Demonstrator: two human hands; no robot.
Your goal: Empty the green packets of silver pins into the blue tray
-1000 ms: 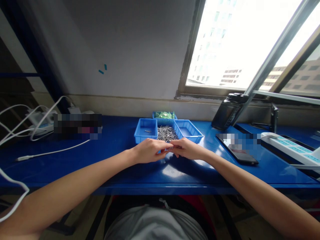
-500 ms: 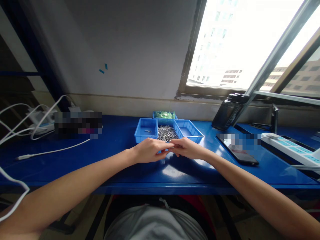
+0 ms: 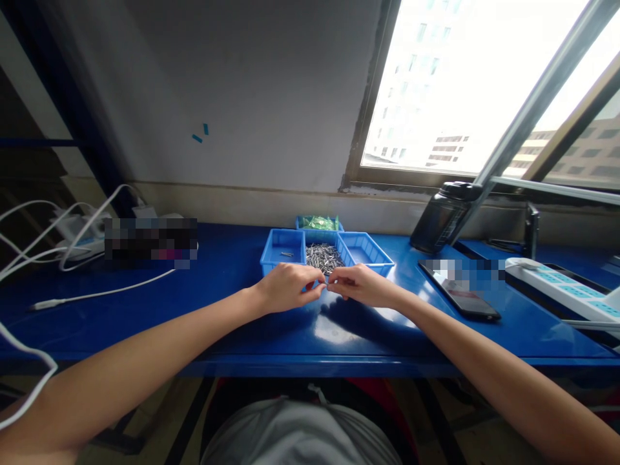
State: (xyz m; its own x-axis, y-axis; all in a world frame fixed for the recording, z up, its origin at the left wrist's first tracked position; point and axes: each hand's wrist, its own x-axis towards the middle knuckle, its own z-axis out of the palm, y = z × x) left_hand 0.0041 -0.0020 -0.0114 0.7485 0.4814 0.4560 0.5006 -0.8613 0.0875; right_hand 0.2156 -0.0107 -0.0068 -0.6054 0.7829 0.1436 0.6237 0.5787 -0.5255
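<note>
My left hand (image 3: 294,288) and my right hand (image 3: 361,285) meet fingertip to fingertip over the near side of the bins, each closed in a pinch. Whatever sits between the fingertips is too small to name. Just beyond them, a heap of small metal pins or screws (image 3: 323,256) fills the middle bin, whose front my hands partly hide. The left blue bin (image 3: 285,240) has a few of the same metal pieces (image 3: 287,254) on its floor. To the right stands another blue bin (image 3: 365,248), with no pieces visible inside.
Behind the middle sits a blue bin with green plastic packets (image 3: 318,223). A black bottle (image 3: 443,216), a phone (image 3: 459,289) and a white power strip (image 3: 564,287) are on the right. White cables (image 3: 104,292) run along the left of the blue table (image 3: 227,342).
My left fingers have drawn back slightly leftward and curled into a pinch, where they overlapped the right fingertips before. My right hand has hardly moved.
</note>
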